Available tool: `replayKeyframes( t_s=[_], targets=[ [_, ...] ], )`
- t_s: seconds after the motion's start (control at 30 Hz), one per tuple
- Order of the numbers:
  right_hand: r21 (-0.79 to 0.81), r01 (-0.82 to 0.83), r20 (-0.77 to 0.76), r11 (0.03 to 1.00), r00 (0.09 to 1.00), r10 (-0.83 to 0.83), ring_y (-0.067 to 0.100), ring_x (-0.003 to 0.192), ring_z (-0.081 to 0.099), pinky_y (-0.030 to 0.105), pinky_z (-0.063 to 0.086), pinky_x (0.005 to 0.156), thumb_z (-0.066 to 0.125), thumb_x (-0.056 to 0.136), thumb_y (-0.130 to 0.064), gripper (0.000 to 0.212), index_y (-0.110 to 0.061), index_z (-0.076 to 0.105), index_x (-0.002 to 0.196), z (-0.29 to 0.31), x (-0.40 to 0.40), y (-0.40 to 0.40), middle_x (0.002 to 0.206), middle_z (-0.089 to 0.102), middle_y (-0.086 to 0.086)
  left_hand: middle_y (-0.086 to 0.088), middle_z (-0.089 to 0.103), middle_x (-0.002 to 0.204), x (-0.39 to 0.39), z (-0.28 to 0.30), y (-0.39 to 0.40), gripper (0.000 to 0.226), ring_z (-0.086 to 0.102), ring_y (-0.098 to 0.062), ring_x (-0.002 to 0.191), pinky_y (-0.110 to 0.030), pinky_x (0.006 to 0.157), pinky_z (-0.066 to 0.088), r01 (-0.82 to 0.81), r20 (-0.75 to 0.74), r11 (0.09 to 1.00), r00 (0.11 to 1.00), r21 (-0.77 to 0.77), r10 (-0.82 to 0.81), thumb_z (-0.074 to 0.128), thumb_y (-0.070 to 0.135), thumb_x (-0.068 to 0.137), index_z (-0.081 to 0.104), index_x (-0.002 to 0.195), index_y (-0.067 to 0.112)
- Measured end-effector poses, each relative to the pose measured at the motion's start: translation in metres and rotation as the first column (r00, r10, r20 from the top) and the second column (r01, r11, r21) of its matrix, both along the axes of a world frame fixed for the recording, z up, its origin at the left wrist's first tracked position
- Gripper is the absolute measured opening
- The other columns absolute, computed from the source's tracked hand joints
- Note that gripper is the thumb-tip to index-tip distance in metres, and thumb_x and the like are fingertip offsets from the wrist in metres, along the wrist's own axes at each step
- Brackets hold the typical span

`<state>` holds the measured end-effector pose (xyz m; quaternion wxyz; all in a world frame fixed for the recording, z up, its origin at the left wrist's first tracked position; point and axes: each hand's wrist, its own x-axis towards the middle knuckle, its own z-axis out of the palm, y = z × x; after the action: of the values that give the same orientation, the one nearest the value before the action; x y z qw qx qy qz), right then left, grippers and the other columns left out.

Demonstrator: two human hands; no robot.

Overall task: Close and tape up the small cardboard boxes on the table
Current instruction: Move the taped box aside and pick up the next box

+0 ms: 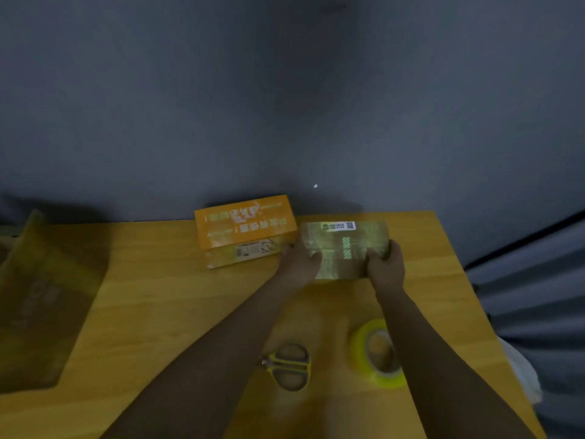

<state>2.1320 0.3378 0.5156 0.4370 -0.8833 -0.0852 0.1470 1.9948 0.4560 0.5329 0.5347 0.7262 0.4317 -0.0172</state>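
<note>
A small flat cardboard box point(343, 245), glossy with tape and bearing a white label with a code, lies at the far right of the wooden table point(158, 296). My left hand point(300, 261) grips its left end and my right hand point(386, 264) grips its right end. Touching its left side stands an orange box point(245, 228) with white lettering, lid down. A roll of yellow-green tape point(376, 353) lies near my right forearm. Yellow-handled scissors point(289, 367) lie shut between my forearms.
A large brown cardboard box point(41, 296) sits at the table's left edge, blurred. A dark grey wall point(285, 106) rises right behind the table. The table's right edge drops off to a dark striped surface point(538, 296), with something white point(522, 375) beside it.
</note>
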Motion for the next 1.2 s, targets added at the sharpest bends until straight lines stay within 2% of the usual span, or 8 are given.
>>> replayKeyframes(
  t_s=[0.23, 0.33, 0.47, 0.57, 0.67, 0.87, 1.0, 1.2],
  targets=[
    [-0.102, 0.017, 0.027, 0.995, 1.0, -0.015, 0.04, 0.125, 0.046, 0.048, 0.041, 0.1, 0.058, 0.094, -0.021, 0.053, -0.009, 0.04, 0.142, -0.01, 0.073, 0.018, 0.134, 0.053, 0.017, -0.02, 0.023, 0.154, 0.077, -0.016, 0.013, 0.067, 0.028, -0.039, 0.139, -0.045, 0.107, 0.037, 0.131, -0.142, 0.989, 0.982, 0.066, -0.121, 0.04, 0.037, 0.101, 0.009, 0.153, 0.01],
    [-0.121, -0.053, 0.012, 0.991, 0.998, 0.055, 0.039, 0.128, 0.044, 0.046, 0.039, 0.102, 0.058, 0.095, -0.021, 0.057, -0.005, 0.036, 0.145, -0.018, 0.087, 0.03, 0.139, 0.049, 0.018, -0.02, 0.033, 0.15, 0.091, -0.027, 0.025, 0.065, 0.046, -0.036, 0.126, -0.041, 0.093, 0.048, 0.174, -0.164, 0.984, 0.973, 0.048, -0.164, 0.04, 0.036, 0.101, 0.011, 0.152, 0.008],
    [-0.135, -0.152, -0.007, 0.979, 0.988, 0.152, 0.03, 0.141, 0.029, 0.052, 0.023, 0.113, 0.053, 0.098, -0.024, 0.061, -0.009, 0.026, 0.15, -0.022, 0.088, 0.045, 0.153, 0.032, 0.011, -0.011, 0.006, 0.16, 0.098, -0.025, 0.033, 0.058, 0.054, -0.011, 0.101, -0.032, 0.065, 0.044, 0.191, -0.136, 0.973, 0.975, 0.132, -0.173, 0.04, 0.026, 0.102, 0.018, 0.151, 0.005],
    [-0.065, -0.223, 0.136, 0.973, 0.964, 0.23, 0.031, 0.135, 0.038, 0.042, 0.03, 0.111, 0.053, 0.096, -0.014, 0.049, -0.005, 0.04, 0.143, -0.016, 0.074, 0.058, 0.146, 0.041, 0.014, -0.026, 0.045, 0.136, 0.094, -0.015, 0.038, 0.045, 0.058, -0.029, 0.085, -0.041, 0.068, 0.048, 0.179, -0.024, 0.965, 0.984, 0.193, -0.178, 0.041, 0.02, 0.102, 0.033, 0.144, 0.005],
    [0.027, -0.321, 0.264, 0.947, 0.916, 0.303, 0.03, 0.115, 0.052, 0.016, 0.034, 0.092, 0.053, 0.095, -0.004, 0.033, 0.0, 0.056, 0.127, -0.001, 0.045, 0.073, 0.129, 0.052, 0.019, -0.008, 0.062, 0.105, 0.069, 0.001, 0.051, 0.033, 0.059, -0.021, 0.08, -0.039, 0.072, 0.051, 0.103, 0.051, 0.952, 0.991, 0.289, -0.123, 0.039, 0.02, 0.102, 0.047, 0.133, 0.013],
    [0.087, -0.547, 0.239, 0.833, 0.823, 0.515, 0.027, 0.102, 0.058, 0.03, 0.045, 0.085, 0.051, 0.097, -0.008, 0.02, -0.003, 0.064, 0.112, 0.024, -0.036, 0.114, 0.114, 0.061, 0.015, -0.01, 0.069, 0.1, -0.017, 0.027, 0.083, 0.036, 0.063, -0.028, 0.088, -0.044, 0.077, 0.052, -0.027, -0.007, 0.942, 0.999, 0.335, 0.031, 0.038, 0.02, 0.101, 0.044, 0.136, 0.016],
    [0.078, -0.633, 0.214, 0.77, 0.765, 0.607, 0.019, 0.096, 0.059, 0.021, 0.042, 0.079, 0.049, 0.099, -0.011, 0.022, -0.004, 0.065, 0.111, 0.044, -0.106, 0.138, 0.112, 0.063, 0.012, -0.013, 0.069, 0.097, -0.086, 0.047, 0.102, 0.039, 0.064, -0.032, 0.086, -0.049, 0.076, 0.053, -0.052, -0.022, 0.919, 0.998, 0.391, 0.066, 0.038, 0.021, 0.102, 0.038, 0.14, 0.016],
    [0.126, -0.627, 0.175, 0.769, 0.777, 0.605, 0.022, 0.09, 0.06, 0.026, 0.044, 0.076, 0.052, 0.097, -0.01, 0.018, -0.004, 0.068, 0.103, 0.071, -0.228, 0.163, 0.099, 0.068, 0.011, -0.015, 0.062, 0.124, -0.201, 0.082, 0.116, 0.043, 0.058, -0.033, 0.112, -0.041, 0.09, 0.048, -0.063, 0.019, 0.86, 0.998, 0.506, 0.062, 0.042, 0.02, 0.099, 0.039, 0.141, 0.012]
  ],
)
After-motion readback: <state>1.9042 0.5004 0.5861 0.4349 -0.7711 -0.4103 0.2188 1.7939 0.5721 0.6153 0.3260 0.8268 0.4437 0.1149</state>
